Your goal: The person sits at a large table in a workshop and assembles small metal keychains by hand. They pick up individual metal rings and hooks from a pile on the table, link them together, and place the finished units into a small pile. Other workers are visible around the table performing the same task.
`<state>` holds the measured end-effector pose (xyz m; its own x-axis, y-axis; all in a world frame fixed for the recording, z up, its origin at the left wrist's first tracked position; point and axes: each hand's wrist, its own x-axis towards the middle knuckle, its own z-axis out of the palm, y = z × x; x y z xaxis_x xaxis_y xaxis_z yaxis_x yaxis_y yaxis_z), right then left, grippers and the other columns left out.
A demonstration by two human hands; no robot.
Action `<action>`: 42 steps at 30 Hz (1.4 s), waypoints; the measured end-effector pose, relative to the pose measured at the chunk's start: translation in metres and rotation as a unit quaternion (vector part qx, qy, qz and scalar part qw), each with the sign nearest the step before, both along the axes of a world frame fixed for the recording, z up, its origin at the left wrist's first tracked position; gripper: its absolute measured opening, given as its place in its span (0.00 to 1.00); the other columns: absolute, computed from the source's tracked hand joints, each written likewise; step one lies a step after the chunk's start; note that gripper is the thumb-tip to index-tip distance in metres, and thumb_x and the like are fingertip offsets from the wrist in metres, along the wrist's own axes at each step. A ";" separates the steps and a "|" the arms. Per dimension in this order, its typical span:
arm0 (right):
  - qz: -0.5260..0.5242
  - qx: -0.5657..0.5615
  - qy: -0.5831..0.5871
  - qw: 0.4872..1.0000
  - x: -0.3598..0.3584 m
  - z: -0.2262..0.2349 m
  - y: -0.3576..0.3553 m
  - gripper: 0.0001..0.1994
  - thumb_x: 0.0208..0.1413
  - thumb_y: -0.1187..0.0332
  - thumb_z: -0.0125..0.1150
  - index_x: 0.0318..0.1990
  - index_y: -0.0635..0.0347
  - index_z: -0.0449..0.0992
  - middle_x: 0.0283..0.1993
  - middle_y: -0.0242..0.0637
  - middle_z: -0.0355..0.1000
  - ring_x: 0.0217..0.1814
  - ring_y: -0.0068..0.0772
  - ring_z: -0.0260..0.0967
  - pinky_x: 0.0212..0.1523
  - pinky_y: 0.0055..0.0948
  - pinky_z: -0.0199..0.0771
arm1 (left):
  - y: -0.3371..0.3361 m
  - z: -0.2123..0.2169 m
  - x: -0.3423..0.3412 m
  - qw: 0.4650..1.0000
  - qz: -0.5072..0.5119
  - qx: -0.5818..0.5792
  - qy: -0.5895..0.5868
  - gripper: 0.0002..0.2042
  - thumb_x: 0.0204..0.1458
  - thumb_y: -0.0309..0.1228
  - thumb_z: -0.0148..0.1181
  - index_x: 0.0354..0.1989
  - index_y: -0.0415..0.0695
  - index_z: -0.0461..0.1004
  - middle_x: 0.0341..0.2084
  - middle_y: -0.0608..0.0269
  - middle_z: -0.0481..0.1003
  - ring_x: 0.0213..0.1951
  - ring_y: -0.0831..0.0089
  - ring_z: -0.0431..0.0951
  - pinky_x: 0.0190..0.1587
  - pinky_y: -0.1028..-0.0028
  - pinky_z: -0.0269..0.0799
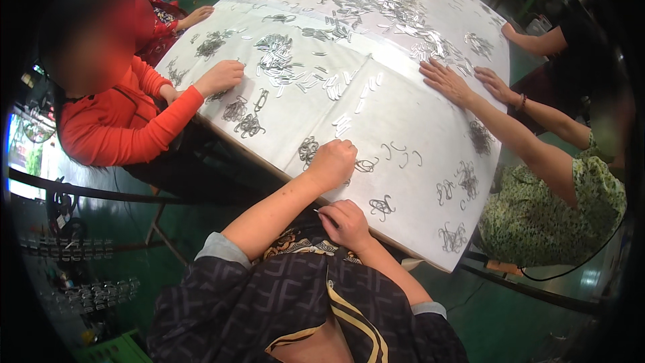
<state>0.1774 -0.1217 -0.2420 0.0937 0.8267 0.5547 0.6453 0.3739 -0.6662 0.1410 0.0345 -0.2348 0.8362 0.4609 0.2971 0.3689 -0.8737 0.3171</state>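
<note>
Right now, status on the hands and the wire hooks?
Left hand fisted on table among wire hooks. Right hand pinching a thin wire piece at table edge. Co-workers' hands apart.

Big bench (396, 128) with white covering, seam lines across it. Small bent metal wire clips lie all over: dense heap (390, 3) at far middle, flat silvery pieces (282, 60) left of centre, tangled little bunches (453, 236) along near edge, loose hooks (400, 151) mid-bench. Exact part type hard to tell.

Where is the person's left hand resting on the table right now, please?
In the head view, the left hand rests fisted on the white table near its close edge, beside small hooked wire pieces, just beyond the right hand.
</note>
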 end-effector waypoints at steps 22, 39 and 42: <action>-0.001 0.000 0.003 1.000 0.000 0.000 0.001 0.08 0.42 0.76 0.68 0.31 0.60 0.77 0.27 0.36 0.71 0.28 0.39 0.69 0.32 0.34 0.69 | -0.001 0.020 0.007 0.999 0.019 -0.004 0.044 0.04 0.43 0.25 0.62 0.23 0.37 0.79 0.26 0.52 0.76 0.32 0.55 0.78 0.36 0.64 0.76; -0.002 -0.032 -0.006 0.999 -0.002 0.000 0.000 0.06 0.46 0.74 0.67 0.32 0.58 0.76 0.28 0.36 0.71 0.30 0.40 0.70 0.33 0.35 0.69 | 0.018 0.023 0.005 0.989 0.047 -0.125 0.067 0.04 0.41 0.26 0.59 0.24 0.40 0.77 0.24 0.51 0.78 0.27 0.61 0.80 0.30 0.65 0.75; -0.010 -0.037 0.012 0.999 -0.003 -0.003 0.001 0.07 0.45 0.75 0.67 0.32 0.58 0.76 0.28 0.37 0.72 0.29 0.40 0.70 0.32 0.34 0.69 | 0.013 0.044 -0.032 0.951 0.058 -0.295 -0.067 0.04 0.42 0.27 0.60 0.24 0.40 0.76 0.20 0.58 0.77 0.23 0.72 0.77 0.29 0.71 0.72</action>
<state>0.1745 -0.1203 -0.2447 0.1234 0.8629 0.4902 0.6363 0.3103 -0.7063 0.1091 0.0470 -0.1903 0.7423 0.6675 0.0581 0.3740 -0.4848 0.7907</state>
